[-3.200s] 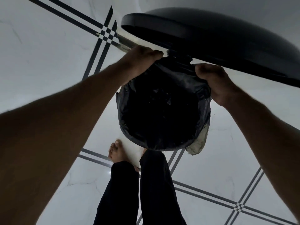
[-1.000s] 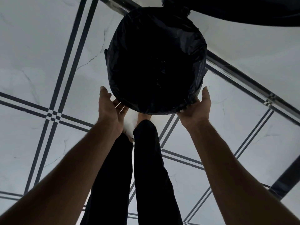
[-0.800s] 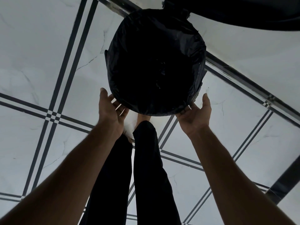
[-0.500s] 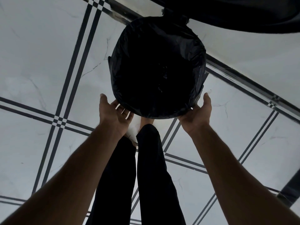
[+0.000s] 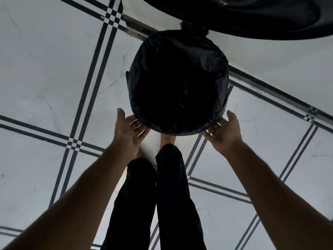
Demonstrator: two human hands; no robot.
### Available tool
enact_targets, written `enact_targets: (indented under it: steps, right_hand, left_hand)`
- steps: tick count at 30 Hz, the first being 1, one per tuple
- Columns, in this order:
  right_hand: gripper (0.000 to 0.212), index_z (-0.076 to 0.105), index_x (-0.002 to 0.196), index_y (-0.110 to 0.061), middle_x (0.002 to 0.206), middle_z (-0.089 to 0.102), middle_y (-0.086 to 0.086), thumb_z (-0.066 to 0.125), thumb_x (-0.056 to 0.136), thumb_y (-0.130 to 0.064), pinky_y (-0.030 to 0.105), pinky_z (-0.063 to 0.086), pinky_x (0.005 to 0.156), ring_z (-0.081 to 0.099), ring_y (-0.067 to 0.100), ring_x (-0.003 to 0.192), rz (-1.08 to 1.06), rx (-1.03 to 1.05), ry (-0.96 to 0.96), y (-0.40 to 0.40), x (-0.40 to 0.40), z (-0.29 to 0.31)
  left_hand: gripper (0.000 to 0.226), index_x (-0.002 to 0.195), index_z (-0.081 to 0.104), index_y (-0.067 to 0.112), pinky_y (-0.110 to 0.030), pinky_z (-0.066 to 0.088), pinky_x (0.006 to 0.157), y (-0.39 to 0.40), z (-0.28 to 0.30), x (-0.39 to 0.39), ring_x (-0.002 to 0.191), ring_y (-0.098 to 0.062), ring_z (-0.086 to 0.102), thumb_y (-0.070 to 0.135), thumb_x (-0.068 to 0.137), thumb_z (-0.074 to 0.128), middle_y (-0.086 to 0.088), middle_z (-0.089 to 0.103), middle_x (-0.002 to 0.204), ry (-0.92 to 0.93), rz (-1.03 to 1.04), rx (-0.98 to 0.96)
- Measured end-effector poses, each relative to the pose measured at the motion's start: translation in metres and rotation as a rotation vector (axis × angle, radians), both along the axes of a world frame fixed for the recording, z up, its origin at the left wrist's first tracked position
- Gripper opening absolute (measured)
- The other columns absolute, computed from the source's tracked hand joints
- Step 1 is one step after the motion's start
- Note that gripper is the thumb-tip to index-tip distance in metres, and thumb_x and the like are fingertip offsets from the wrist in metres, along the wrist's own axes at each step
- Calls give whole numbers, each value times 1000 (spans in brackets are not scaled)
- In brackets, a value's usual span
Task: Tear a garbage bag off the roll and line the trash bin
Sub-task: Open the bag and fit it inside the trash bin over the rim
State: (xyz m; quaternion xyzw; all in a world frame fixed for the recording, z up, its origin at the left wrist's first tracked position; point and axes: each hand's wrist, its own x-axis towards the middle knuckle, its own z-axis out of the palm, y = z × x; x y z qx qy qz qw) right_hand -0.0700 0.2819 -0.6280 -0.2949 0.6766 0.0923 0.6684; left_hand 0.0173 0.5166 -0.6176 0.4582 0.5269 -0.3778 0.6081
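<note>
I look straight down into a round trash bin lined with a black garbage bag (image 5: 177, 56); the plastic folds over the rim all round and its inside is dark. The bin's black lid (image 5: 252, 17) stands raised behind it, on a hinge (image 5: 194, 29). My left hand (image 5: 128, 129) is at the near left of the rim with spread fingers reaching under the bag's overhang. My right hand (image 5: 225, 131) mirrors it at the near right. The bin hides the fingertips of both hands. Neither hand holds anything.
The bin stands on a white marble floor (image 5: 54, 69) with dark double inlay lines. My legs in black trousers (image 5: 169, 195) and a bare foot (image 5: 167, 138) are just in front of the bin.
About three seconds ago both hands pressed the bag at the far rim by the hinge; now they are at the near rim. Over the last second they have barely shifted.
</note>
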Motion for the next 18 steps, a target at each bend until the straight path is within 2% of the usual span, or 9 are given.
enact_targets:
  steps: [1, 3, 4, 6, 8, 11, 15, 16, 18]
  right_hand:
    - [49, 64, 105, -13, 108, 68, 8, 32, 101, -50, 39, 51, 96, 64, 24, 101, 79, -38, 51, 1, 2, 2]
    - [48, 59, 103, -11, 100, 67, 8, 30, 102, -49, 32, 53, 78, 64, 21, 86, 195, -195, 157, 0, 2, 11]
    - [45, 56, 107, -9, 98, 64, 9, 30, 101, -45, 29, 51, 68, 61, 21, 80, 192, -286, 169, -2, 4, 16]
    - [40, 53, 116, -11, 99, 62, 10, 33, 101, -42, 27, 51, 61, 61, 21, 77, 66, -400, 114, -13, 12, 34]
    - [32, 54, 116, -21, 100, 62, 8, 40, 99, -44, 28, 54, 63, 65, 22, 78, -70, -437, -52, -27, 26, 60]
    - [30, 56, 122, -32, 110, 61, 5, 49, 97, -47, 32, 58, 77, 66, 20, 87, -65, -439, -305, -38, 49, 99]
    - [38, 58, 130, -35, 129, 56, 1, 39, 100, -52, 35, 55, 92, 66, 18, 105, 37, -494, -433, -33, 71, 134]
    - [42, 60, 128, -32, 127, 59, -1, 36, 101, -53, 35, 55, 93, 65, 18, 108, 52, -494, -448, -32, 72, 139]
    - [46, 67, 115, -22, 110, 65, -5, 34, 102, -51, 33, 54, 91, 64, 16, 101, 46, -460, -491, -29, 71, 147]
  left_hand:
    - [60, 121, 55, 8, -40, 48, 101, 3, -2, -1, 109, -26, 63, 57, 103, 25, -11, 66, 114, -4, 5, 18]
    - [57, 117, 58, 11, -38, 48, 103, 5, 1, -3, 108, -23, 63, 56, 104, 25, -9, 66, 115, -22, -42, 117]
    - [54, 114, 60, 13, -36, 48, 101, 5, 4, -3, 107, -21, 63, 53, 105, 25, -8, 66, 117, -41, -80, 186]
    - [47, 112, 61, 15, -30, 49, 92, 3, 15, 5, 108, -18, 62, 47, 106, 27, -4, 66, 116, -129, -114, 293]
    - [43, 113, 61, 16, -26, 52, 87, -1, 34, 22, 108, -16, 64, 46, 105, 30, 0, 66, 108, -245, -60, 277]
    - [37, 113, 60, 22, -27, 54, 95, -14, 69, 58, 102, -14, 66, 48, 104, 35, 1, 65, 105, -451, -21, 175]
    - [39, 134, 53, 33, -23, 53, 91, -32, 112, 86, 111, -9, 64, 50, 103, 37, 4, 57, 129, -759, -103, 180]
    - [42, 139, 49, 35, -22, 52, 94, -38, 119, 92, 117, -8, 62, 50, 103, 35, 5, 53, 138, -817, -117, 206]
    - [44, 142, 49, 34, -25, 48, 104, -44, 125, 97, 127, -9, 56, 48, 105, 31, 5, 47, 148, -889, -189, 161]
